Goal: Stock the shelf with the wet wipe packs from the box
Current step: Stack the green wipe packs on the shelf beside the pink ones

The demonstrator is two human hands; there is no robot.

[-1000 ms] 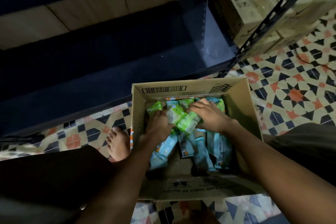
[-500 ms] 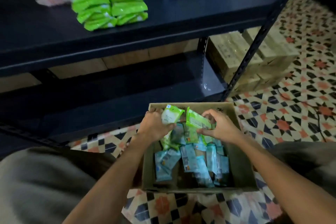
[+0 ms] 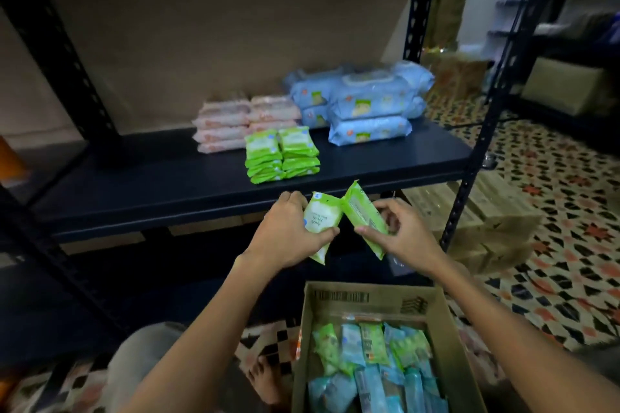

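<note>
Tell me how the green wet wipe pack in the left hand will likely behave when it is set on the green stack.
The green wet wipe pack looks soft and light: the left hand holds it easily. Its glossy film may slide on the green stack. It should lie flat, not roll.

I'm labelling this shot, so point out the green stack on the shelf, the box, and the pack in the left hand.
green stack (image 3: 282,155), head view, front of the piled packs
box (image 3: 365,293), head view, far wall by the barcode
left-hand pack (image 3: 321,219), head view, white label face
</note>
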